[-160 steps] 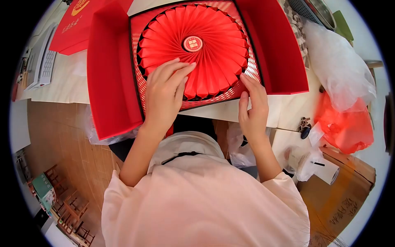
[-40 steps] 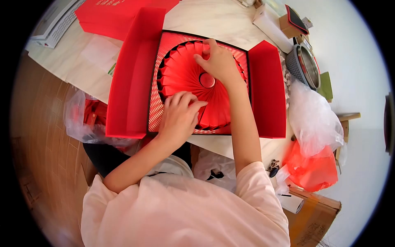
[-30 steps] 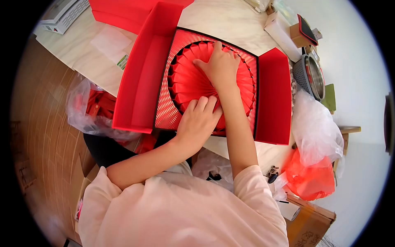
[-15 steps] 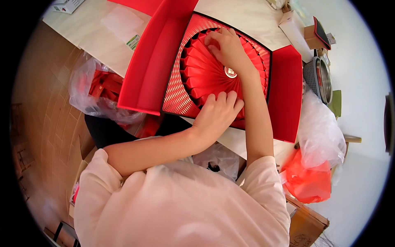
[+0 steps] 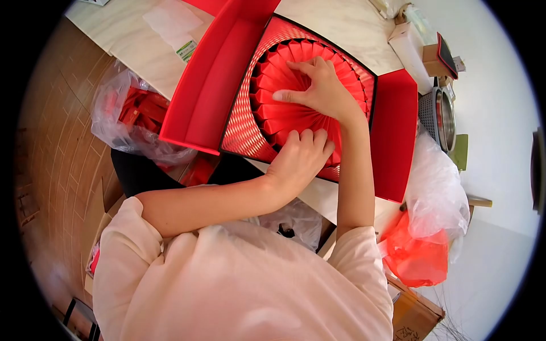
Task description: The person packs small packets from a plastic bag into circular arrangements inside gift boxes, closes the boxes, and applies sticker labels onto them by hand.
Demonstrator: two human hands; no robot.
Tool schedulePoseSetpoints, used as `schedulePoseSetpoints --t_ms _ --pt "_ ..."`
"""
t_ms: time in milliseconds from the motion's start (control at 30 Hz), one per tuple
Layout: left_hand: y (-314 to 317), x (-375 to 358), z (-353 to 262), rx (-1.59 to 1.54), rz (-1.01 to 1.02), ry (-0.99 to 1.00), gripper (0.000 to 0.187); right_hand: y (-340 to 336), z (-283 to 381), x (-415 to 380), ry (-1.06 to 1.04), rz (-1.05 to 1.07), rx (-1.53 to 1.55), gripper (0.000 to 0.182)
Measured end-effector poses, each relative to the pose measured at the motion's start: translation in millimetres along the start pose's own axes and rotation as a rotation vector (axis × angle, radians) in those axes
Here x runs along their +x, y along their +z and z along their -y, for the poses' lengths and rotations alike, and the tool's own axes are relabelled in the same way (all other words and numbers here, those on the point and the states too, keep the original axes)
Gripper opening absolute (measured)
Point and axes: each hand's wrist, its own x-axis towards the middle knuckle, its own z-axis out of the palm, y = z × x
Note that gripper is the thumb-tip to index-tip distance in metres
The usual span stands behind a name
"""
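Note:
A red gift box [image 5: 392, 136] stands with its side flaps folded out. Inside, a patterned gold-and-red panel [image 5: 245, 133] frames a round pleated red rosette [image 5: 273, 85]. My right hand [image 5: 324, 91] is over the rosette, thumb and index finger spread apart with the fingertips on or just above the pleats. Its palm hides the rosette's centre. My left hand [image 5: 298, 162] rests at the near edge of the rosette, its fingers bent down and pressed against the pleats; the fingertips are partly hidden.
A clear plastic bag [image 5: 114, 128] of red pieces hangs at the table's left. On the right are a grey basket with a metal bowl [image 5: 446, 119], a white plastic bag [image 5: 435, 182] and a red bag [image 5: 418, 256]. A thin white sheet [image 5: 170, 23] lies on the table [image 5: 119, 34].
My right hand has turned and opened, its thumb swinging left away from the fingers, and its palm now covers the round central emblem. My left hand stays at the near edge.

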Motion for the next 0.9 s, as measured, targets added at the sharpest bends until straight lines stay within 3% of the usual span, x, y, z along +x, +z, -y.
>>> schedulePoseSetpoints --t_ms 300,400,467,500,567,633,833,900 --pt "1.1 -1.8 -4.6 0.064 0.028 0.048 0.022 10.5 3.4 -1.4 -0.021 -0.073 -0.113 0.070" --pt "4.0 -2.0 -15.1 0.269 0.000 0.130 0.026 16.2 -4.6 2.9 -0.182 -0.112 -0.198 0.069" --pt "-0.3 0.7 -21.7 0.609 0.102 0.248 0.033 6.8 5.7 7.4 -0.103 -0.003 -0.173 0.070" --pt "0.9 0.9 -22.3 0.593 0.111 0.243 0.033 2.7 9.2 9.8 -0.023 0.086 -0.152 0.071" --pt "3.0 3.6 -21.5 0.820 0.039 0.319 0.039 1.6 9.0 12.0 -0.038 0.106 -0.162 0.071" --pt "3.9 4.1 -24.4 0.793 0.052 0.290 0.040 -4.6 15.8 15.4 0.014 0.190 -0.201 0.072" --pt "7.4 5.4 -21.7 0.758 0.027 0.215 0.032 2.5 9.1 11.4 0.018 0.131 -0.104 0.073" --pt "11.4 5.0 -18.2 0.580 -0.079 0.164 0.026 5.3 9.3 6.4 0.038 0.111 -0.094 0.074"
